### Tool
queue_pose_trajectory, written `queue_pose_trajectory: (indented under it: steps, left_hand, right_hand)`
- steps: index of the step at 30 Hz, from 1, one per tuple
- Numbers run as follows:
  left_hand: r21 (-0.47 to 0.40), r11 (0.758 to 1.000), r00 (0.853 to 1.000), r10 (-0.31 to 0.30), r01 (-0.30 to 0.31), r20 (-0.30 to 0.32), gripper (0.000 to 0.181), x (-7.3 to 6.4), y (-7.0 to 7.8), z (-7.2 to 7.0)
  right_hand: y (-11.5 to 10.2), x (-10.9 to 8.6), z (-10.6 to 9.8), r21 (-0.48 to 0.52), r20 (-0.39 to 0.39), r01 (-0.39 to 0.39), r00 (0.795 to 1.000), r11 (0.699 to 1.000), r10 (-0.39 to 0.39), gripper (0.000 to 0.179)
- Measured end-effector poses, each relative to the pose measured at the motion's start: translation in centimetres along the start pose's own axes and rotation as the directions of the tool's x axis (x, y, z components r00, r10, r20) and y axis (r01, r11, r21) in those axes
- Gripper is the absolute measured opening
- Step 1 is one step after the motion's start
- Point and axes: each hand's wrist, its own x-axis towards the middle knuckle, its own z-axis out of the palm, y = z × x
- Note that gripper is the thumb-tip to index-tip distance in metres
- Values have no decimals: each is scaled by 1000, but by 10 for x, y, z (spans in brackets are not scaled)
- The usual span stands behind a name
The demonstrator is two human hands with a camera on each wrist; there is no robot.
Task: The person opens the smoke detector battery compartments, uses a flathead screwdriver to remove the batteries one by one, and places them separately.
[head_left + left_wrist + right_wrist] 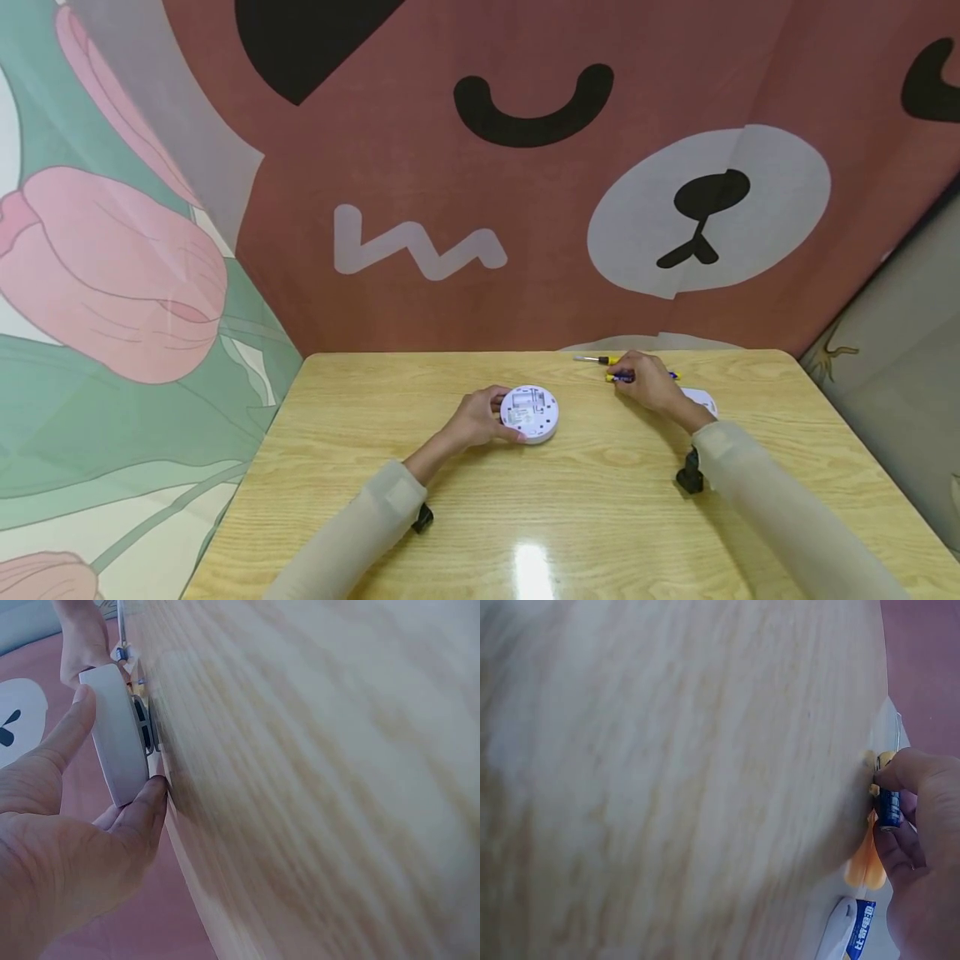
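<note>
My left hand [476, 418] holds a round white device [529, 415] by its left side. The thumb lies along its near edge, and the fingers reach round the far side. On its upward face, the device shows an open battery compartment [528, 401] and a printed label. Further right, my right hand [647, 382] pinches a blue and yellow battery [889, 808] between thumb and fingers, close over the table. Just behind that hand lies a screwdriver [592, 359] with a yellow handle, partly hidden by the fingers. A second battery [861, 930] lies to the right of the hand.
Beside my right wrist lies a white cover piece [701, 402], partly hidden by the forearm. The wooden table [585, 508] ends at the back against a printed cloth [420, 308]. Black wrist cameras hang below both sleeves.
</note>
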Motion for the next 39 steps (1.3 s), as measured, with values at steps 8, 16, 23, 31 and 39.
queue_pose_trajectory:
  steps: [8,16,23,31,39]
  left_hand:
    - [1,1000,1000,30,-30,4,81,-1,0,-1]
    - [0,999,999,45,-45,7,81,-1,1,-1]
    - [-11,999,999,39,-39,7,80,-1,1,-1]
    - [-12,999,999,44,-44,3,81,-1,1,-1]
    - [-6,999,999,51,-51,7,81,-1,1,-2]
  right_hand:
    - [-1,-1,-2,5,2,3,1000,1000,-3,26]
    - [-4,-4,-5,-11,-23,-9,1000,1000,9,28]
    - [-7,-10,-13,3,-5,-17,1000,1000,17,30]
    - [-10,-19,-31,0,11,-38,999,999,38,36]
    - [-6,-29,-43,-29,-9,-4,1000,1000,4,38]
